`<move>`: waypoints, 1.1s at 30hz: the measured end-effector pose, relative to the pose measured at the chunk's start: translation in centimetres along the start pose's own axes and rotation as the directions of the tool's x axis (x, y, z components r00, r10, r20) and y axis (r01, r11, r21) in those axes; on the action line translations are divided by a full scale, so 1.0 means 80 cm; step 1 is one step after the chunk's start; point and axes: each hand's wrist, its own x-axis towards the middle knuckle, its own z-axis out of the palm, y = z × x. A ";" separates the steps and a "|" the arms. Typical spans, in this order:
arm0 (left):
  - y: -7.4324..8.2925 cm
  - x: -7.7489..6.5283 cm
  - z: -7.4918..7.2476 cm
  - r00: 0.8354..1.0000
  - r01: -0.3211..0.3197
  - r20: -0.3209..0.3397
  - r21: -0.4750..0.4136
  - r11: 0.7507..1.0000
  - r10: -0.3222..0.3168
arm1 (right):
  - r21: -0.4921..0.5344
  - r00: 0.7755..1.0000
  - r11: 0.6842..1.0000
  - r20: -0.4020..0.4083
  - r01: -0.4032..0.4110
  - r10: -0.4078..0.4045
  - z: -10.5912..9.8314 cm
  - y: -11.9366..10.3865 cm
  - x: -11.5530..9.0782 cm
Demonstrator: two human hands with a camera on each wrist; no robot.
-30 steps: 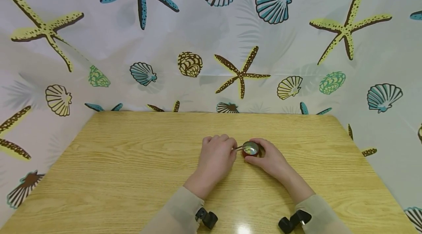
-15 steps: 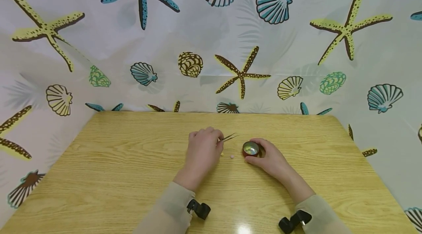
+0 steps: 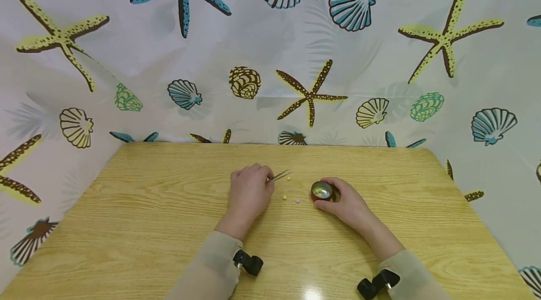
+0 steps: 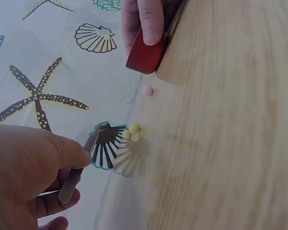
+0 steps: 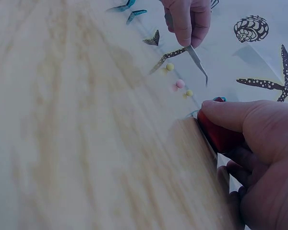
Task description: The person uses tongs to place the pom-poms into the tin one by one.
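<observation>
My left hand (image 3: 250, 192) pinches metal tweezers (image 3: 280, 176), whose tips point right and stand slightly apart with nothing visible between them. Close to the tips lies a yellow ball (image 3: 289, 178). Another yellow ball (image 4: 134, 128) and a pink ball (image 5: 180, 83) rest on the table between the hands. On the right, my right hand (image 3: 344, 201) holds a small round cup (image 3: 316, 197), red outside and shiny inside, with thumb and fingers around its side. Something yellow shows inside the cup, too small to count. In the right wrist view the tweezers' tips look bent.
The wooden table (image 3: 169, 225) stretches out on both sides of the hands. Behind it hangs a white cloth (image 3: 211, 46) printed with shells and starfish. A black wrist mount (image 3: 248, 262) sits on the left sleeve, and another (image 3: 378, 284) on the right.
The left hand has drawn the tweezers from over the cup away to the left. The balls on the table have come into sight. The right hand and the cup have stayed put.
</observation>
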 end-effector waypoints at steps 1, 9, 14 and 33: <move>-0.001 0.000 0.001 1.000 0.002 0.002 0.002 1.000 -0.002 | 0.001 1.000 1.000 0.000 -0.001 0.001 0.000 0.000 0.000; -0.006 -0.002 0.006 1.000 0.010 0.028 0.017 1.000 -0.010 | -0.001 1.000 1.000 0.000 0.000 0.000 0.000 -0.001 0.001; -0.007 -0.004 0.008 0.998 0.019 0.058 0.029 0.999 -0.020 | -0.007 1.000 1.000 0.001 0.005 -0.005 0.000 -0.002 0.002; -0.010 -0.006 0.015 0.998 0.011 0.059 0.031 0.999 -0.013 | -0.007 1.000 1.000 0.000 0.000 0.000 0.000 -0.001 -0.001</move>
